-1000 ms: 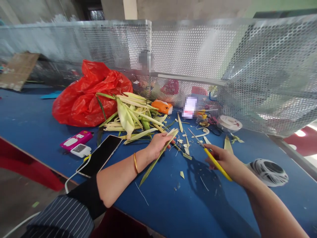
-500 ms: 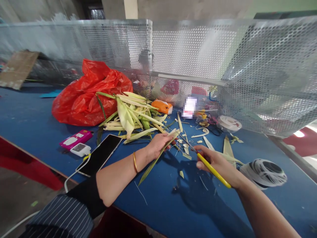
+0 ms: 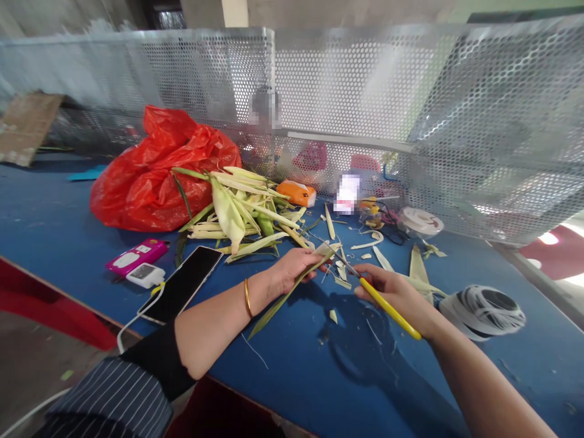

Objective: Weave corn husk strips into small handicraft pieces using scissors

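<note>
My left hand [image 3: 298, 269] is closed around a pale green corn husk strip [image 3: 274, 308], whose long end trails down toward my forearm. In my right hand [image 3: 395, 291] is a pair of scissors [image 3: 391, 311] with yellow handles. The blades meet the upper end of the strip just past my left fingertips; whether they are apart or together is too small to tell. Small husk scraps [image 3: 342, 282] lie under and around the blades. Behind my left hand a pile of corn husks [image 3: 228, 213] rests against a red plastic bag [image 3: 159, 176].
Left of my forearm lie a black-screened phone [image 3: 185, 285], a pink case [image 3: 137, 255] and a white plug with its cable. A ball of black-and-white yarn [image 3: 483, 311] sits by my right wrist. A tape roll [image 3: 420, 221] and an orange packet [image 3: 296, 193] stand before the perforated metal screen [image 3: 347, 91].
My left hand has brought the husk's upper end slightly right, up against the scissor blades. My right hand has shifted a little left with the scissors. The whole view has moved slightly.
</note>
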`<act>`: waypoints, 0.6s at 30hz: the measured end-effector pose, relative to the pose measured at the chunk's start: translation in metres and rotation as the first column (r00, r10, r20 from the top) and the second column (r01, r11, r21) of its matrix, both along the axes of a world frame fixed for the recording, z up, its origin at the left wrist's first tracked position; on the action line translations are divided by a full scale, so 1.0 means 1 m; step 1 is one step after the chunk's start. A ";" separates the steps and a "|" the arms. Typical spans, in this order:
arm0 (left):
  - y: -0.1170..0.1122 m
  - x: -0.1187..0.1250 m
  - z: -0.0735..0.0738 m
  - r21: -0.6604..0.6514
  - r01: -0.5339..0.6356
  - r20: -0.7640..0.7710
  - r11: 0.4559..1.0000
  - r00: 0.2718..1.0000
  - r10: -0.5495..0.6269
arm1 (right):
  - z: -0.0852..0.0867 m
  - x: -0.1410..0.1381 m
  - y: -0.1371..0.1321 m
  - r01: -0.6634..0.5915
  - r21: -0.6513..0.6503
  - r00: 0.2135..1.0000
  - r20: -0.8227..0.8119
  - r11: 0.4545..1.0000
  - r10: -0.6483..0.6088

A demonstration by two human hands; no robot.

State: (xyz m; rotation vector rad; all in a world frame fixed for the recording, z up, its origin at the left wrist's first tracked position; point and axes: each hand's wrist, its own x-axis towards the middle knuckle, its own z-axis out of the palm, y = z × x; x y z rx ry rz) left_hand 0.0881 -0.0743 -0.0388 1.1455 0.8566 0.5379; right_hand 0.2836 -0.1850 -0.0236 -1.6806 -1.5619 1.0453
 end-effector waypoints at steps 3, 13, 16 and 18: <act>0.000 -0.001 -0.001 -0.006 0.016 0.004 1.000 1.000 -0.016 | 0.002 -0.001 0.001 0.017 -0.005 1.000 -0.013 1.000 -0.017; 0.003 0.000 0.002 -0.079 -0.074 0.011 0.994 0.997 0.075 | -0.003 0.002 0.003 0.190 0.175 0.791 0.555 0.966 -0.257; 0.009 -0.001 0.002 -0.119 -0.217 0.030 0.969 0.975 0.222 | -0.001 -0.005 0.002 0.183 0.136 0.596 0.773 0.974 -0.220; 0.013 -0.002 0.002 -0.165 -0.312 0.025 0.936 0.947 0.321 | 0.001 -0.008 0.000 0.121 0.089 0.627 0.766 0.989 -0.146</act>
